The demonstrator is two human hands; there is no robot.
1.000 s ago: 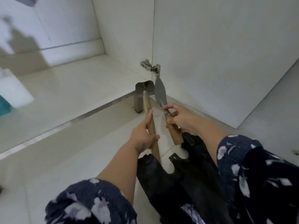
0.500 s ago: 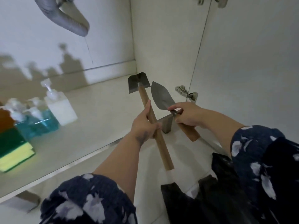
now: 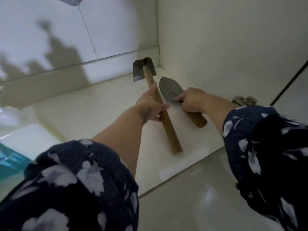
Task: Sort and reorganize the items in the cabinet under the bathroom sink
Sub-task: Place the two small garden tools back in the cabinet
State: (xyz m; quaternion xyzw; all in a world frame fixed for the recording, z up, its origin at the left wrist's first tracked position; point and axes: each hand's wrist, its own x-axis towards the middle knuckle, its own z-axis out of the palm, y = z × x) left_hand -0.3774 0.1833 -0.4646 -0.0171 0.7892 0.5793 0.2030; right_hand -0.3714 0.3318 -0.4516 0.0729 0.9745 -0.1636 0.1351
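The pale cabinet floor (image 3: 103, 104) bears blurred bottles (image 3: 25, 140) at its left edge.

A home bathroom, seen from inside the cabinet under the sink: white panel walls (image 3: 216, 39), a grey drain pipe (image 3: 70, 0) above the left hand (image 3: 150, 105), a door hinge (image 3: 243, 100) right of the right hand (image 3: 191, 102), glossy floor tile (image 3: 191, 189) below.

My only view is the head camera, wide-angle, looking forward and down from close range into the right rear corner of the cabinet floor (image 3: 103, 104). Both forearms reach in from the bottom edge, and the cabinet's back wall (image 3: 50, 30) fills the upper left.
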